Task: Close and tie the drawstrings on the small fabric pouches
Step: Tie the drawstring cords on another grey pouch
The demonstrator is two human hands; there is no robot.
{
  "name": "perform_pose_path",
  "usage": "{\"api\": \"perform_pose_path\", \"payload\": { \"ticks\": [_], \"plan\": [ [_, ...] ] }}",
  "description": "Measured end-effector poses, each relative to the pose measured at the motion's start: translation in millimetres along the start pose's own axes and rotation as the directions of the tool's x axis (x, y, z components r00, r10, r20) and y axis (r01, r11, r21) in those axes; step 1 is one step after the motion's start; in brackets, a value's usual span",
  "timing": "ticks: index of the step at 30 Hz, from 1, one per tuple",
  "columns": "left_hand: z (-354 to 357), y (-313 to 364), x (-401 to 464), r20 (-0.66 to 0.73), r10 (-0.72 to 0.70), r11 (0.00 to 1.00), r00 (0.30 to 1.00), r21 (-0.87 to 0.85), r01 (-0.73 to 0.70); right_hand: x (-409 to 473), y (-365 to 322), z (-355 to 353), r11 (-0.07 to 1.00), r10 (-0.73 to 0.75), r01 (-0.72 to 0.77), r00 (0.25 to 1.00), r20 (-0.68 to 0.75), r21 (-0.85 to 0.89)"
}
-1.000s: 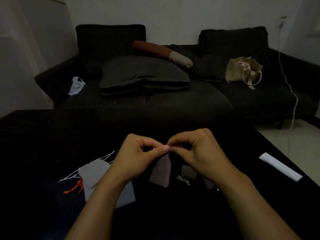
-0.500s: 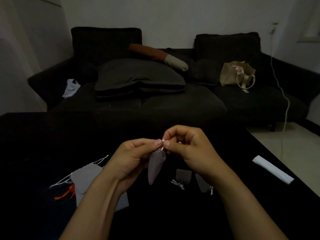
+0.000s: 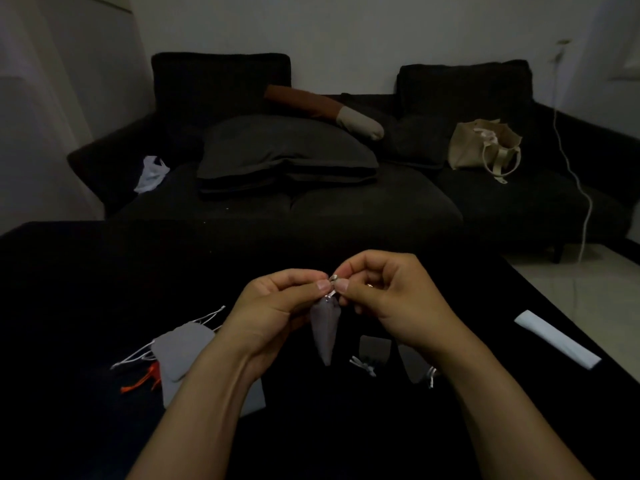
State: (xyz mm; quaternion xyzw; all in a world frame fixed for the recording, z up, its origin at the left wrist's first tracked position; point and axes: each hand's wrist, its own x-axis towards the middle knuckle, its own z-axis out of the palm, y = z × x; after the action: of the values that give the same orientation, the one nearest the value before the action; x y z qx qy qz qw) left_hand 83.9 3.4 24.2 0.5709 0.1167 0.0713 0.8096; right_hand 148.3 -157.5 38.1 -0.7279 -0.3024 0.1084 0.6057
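Observation:
A small mauve pouch [image 3: 323,329] hangs above the black table [image 3: 86,289], gathered at its neck. My left hand [image 3: 277,306] and my right hand [image 3: 388,299] meet at its top, each pinching the pale drawstring [image 3: 332,287] between thumb and forefinger. Two dark pouches with tied pale strings lie below the right hand: one [image 3: 374,348] in the middle and one [image 3: 415,368] partly hidden by my wrist. At the left lie light grey pouches [image 3: 183,348] with loose white strings [image 3: 138,356] and an orange string [image 3: 138,381].
A white folded strip [image 3: 557,339] lies near the table's right edge. Behind the table stands a dark sofa [image 3: 346,209] with cushions, a beige tote bag [image 3: 485,147] and a white plastic bag [image 3: 152,173]. A white cable [image 3: 581,199] hangs at the right.
The mauve pouch has turned from broadside to edge-on and hangs narrower. Both hands have stayed together at its neck and keep working the string.

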Motion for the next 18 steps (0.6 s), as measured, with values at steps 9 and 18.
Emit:
{"api": "perform_pose_path", "payload": {
  "ticks": [9, 18],
  "plan": [
    [-5.4, -3.3, 5.4, -0.083, 0.108, 0.987, 0.991, 0.126, -0.097, 1.2, 5.4, -3.3, 0.868, -0.073, 0.043, 0.996, -0.043, -0.496],
    [-7.3, -5.8, 4.7, 0.113, 0.185, 0.833, 0.976, 0.508, -0.217, 1.3, -3.2, -2.7, 0.698, -0.271, 0.304, 0.950, 0.153, -0.649]
  ]
}}
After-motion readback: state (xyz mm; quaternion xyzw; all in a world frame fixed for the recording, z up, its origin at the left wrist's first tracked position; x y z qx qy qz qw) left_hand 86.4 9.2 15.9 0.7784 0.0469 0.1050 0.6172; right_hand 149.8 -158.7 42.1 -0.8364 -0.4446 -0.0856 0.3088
